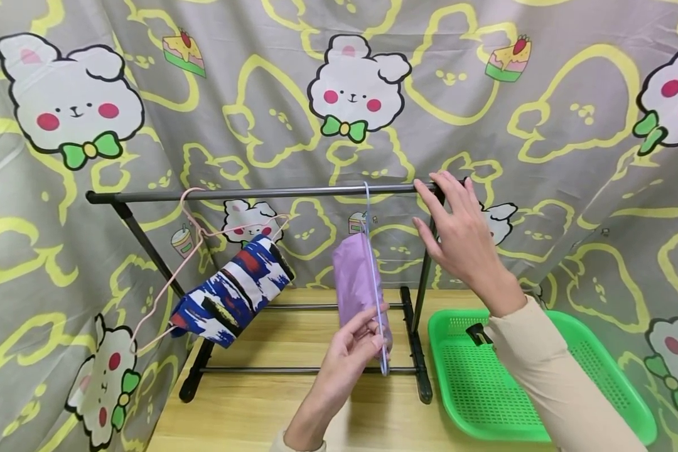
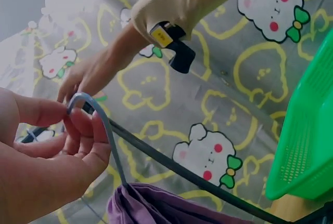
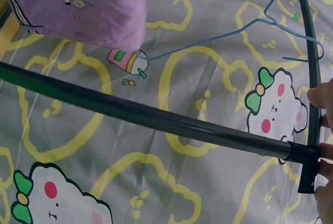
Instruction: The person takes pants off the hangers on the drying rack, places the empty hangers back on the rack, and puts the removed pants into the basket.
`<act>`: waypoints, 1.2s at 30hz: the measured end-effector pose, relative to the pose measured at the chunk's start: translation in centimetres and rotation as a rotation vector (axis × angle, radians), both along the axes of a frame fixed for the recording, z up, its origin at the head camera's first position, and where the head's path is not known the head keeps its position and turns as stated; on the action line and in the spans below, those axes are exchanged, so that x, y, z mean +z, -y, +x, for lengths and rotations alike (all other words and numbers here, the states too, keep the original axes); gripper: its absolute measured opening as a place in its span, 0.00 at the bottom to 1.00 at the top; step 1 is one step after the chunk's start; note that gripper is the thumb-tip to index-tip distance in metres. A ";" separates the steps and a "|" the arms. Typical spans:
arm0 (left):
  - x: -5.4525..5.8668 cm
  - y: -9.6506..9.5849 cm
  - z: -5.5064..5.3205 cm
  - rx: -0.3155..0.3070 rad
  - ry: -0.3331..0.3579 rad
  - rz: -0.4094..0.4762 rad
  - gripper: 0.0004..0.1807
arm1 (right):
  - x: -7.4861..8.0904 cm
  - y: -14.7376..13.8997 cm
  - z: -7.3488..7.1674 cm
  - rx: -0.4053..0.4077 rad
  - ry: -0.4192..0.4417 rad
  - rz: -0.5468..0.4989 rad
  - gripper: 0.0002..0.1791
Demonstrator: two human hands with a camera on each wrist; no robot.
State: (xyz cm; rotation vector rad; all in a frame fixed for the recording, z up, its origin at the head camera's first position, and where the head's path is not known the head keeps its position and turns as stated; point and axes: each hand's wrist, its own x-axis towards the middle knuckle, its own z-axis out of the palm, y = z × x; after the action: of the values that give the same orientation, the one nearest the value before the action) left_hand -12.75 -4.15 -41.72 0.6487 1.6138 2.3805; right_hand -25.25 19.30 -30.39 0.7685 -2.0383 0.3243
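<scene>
A blue hanger (image 1: 366,207) hooks over the top bar of a dark metal clothes rack (image 1: 294,193), right of its middle. A lilac garment (image 1: 355,270) hangs on it; the right wrist view shows a button and striped trim on the cloth (image 3: 78,5). My left hand (image 1: 347,355) pinches the hanger's near rounded end, seen close in the left wrist view as a curved blue end (image 2: 83,98). My right hand (image 1: 466,238) rests on the rack's upper right corner, fingers extended over the bar. In the right wrist view only its fingertips (image 3: 325,104) show.
A pink hanger (image 1: 164,292) with a blue, white and red patterned garment (image 1: 234,292) hangs at the rack's left. A green perforated basket (image 1: 474,383) stands on the wooden table (image 1: 248,414) to the right, partly behind my right sleeve. Printed curtain (image 1: 215,138) surrounds the rack.
</scene>
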 end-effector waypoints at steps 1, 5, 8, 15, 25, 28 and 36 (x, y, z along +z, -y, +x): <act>0.1 -0.1 0.0 -0.003 -0.002 -0.010 0.26 | 0.1 0.0 -0.1 -0.002 0.001 -0.001 0.31; 0.2 -0.4 0.1 -0.018 0.017 -0.015 0.21 | 0.3 -0.1 -0.5 0.014 0.011 -0.011 0.30; 0.1 -0.5 0.2 0.013 0.027 0.002 0.19 | 0.1 -0.1 -0.8 0.036 0.011 -0.012 0.30; 0.2 -0.5 0.5 0.028 0.060 0.065 0.18 | -0.3 0.1 -1.3 0.047 -0.028 -0.058 0.28; 0.4 -0.6 0.4 0.141 0.135 0.078 0.15 | 1.6 0.8 -1.2 0.024 0.005 -0.117 0.18; 0.4 -0.7 0.4 0.235 0.144 0.104 0.17 | 1.7 0.9 -1.6 0.009 -0.001 -0.140 0.14; 0.3 -0.9 0.4 0.425 0.163 0.146 0.20 | 1.5 1.0 -2.0 -0.001 -0.002 -0.143 0.13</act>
State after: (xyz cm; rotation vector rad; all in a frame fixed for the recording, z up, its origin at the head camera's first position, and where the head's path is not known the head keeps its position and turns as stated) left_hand -12.32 -3.27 -41.38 0.1299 1.6499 2.7804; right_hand -27.26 18.33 -28.90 0.6798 -1.9894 0.4633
